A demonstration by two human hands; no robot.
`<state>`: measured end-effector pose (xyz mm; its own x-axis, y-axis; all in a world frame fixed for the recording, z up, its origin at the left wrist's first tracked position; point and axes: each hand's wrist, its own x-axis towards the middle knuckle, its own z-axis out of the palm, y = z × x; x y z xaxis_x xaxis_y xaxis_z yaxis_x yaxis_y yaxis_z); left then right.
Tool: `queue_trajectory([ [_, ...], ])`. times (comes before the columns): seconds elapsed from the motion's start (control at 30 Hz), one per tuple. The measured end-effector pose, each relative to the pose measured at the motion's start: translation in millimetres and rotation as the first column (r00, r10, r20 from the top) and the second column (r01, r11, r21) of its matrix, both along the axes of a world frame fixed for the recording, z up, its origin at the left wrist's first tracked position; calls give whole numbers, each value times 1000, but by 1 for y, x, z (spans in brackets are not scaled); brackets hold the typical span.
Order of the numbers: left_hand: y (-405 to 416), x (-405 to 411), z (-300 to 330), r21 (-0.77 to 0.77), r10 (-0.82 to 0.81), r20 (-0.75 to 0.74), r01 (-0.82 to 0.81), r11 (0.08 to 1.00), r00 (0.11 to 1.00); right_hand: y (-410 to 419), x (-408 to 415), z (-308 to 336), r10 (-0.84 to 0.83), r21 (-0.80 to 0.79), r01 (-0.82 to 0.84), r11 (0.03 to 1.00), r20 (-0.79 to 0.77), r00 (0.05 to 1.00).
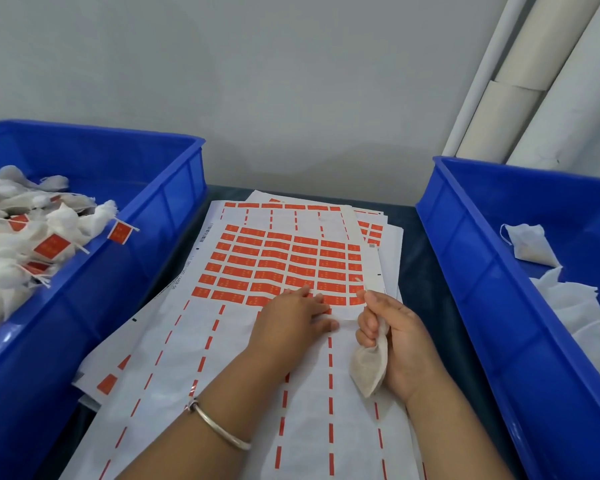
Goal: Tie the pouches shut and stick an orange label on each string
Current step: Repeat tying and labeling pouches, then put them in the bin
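Observation:
A sheet of orange labels [284,265] lies on the table between two blue bins. My left hand [291,320] lies flat on the sheet, fingertips touching the lowest row of labels. My right hand [395,337] grips a small white pouch [369,365] that hangs below the fist. The pouch's string end [359,280] sticks up above my thumb, over the right edge of the labels.
The blue bin at left [167,209] holds several tied pouches with orange labels [52,245]. The blue bin at right [465,237] holds unlabelled white pouches [530,245]. More label sheets [378,230] are stacked under the top one. White pipes [520,74] lean against the wall behind.

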<state>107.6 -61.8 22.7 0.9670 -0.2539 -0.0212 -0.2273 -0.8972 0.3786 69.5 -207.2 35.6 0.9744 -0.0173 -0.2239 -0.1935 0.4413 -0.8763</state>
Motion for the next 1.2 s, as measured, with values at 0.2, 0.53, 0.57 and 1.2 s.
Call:
queue_trajectory([
  [0.2, 1, 1, 3, 122, -89, 55, 81, 989, 995, 1, 0, 0, -6, -16, 6, 1000, -3, 1000],
  [0.53, 1, -1, 7, 138, -108, 123, 91, 986, 986, 1, -1, 1, 9, -12, -9, 1000, -8, 1000],
  [0.57, 1, -2, 7, 121, -93, 135, 77, 990, 986, 1, -1, 1, 9, -11, -10, 1000, -8, 1000],
  [1.2, 2, 1, -3, -161, 137, 124, -117, 980, 983, 4, -3, 4, -4, -36, 3, 999, -9, 1000],
])
